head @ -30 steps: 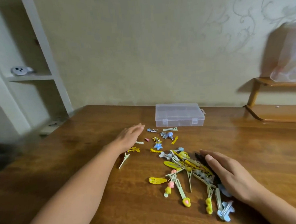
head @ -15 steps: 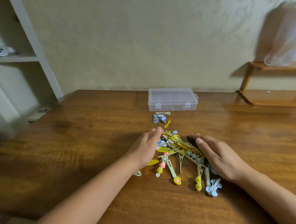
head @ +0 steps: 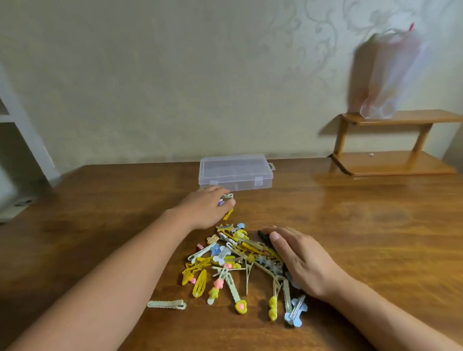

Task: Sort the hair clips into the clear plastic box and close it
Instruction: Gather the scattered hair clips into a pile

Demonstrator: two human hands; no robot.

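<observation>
A pile of several hair clips [head: 237, 261], mostly yellow, pale green and blue, lies on the wooden table [head: 362, 235] in front of me. One pale green clip [head: 166, 304] lies apart at the pile's left. The clear plastic box [head: 235, 172] stands shut beyond the pile, near the wall. My left hand [head: 206, 208] lies palm down over a few stray clips [head: 227, 202] just in front of the box, fingers curved around them. My right hand [head: 304, 262] rests flat against the pile's right side, covering some clips.
A small wooden shelf stand [head: 392, 142] sits at the table's back right with a translucent plastic bag [head: 391, 73] hanging above it. A white shelving unit [head: 10, 117] stands off the table's left edge.
My left hand has gone from the pile's left side forward to the stray clips near the box. The pile is tighter than a second ago. My right hand has stayed at the pile's right side.
</observation>
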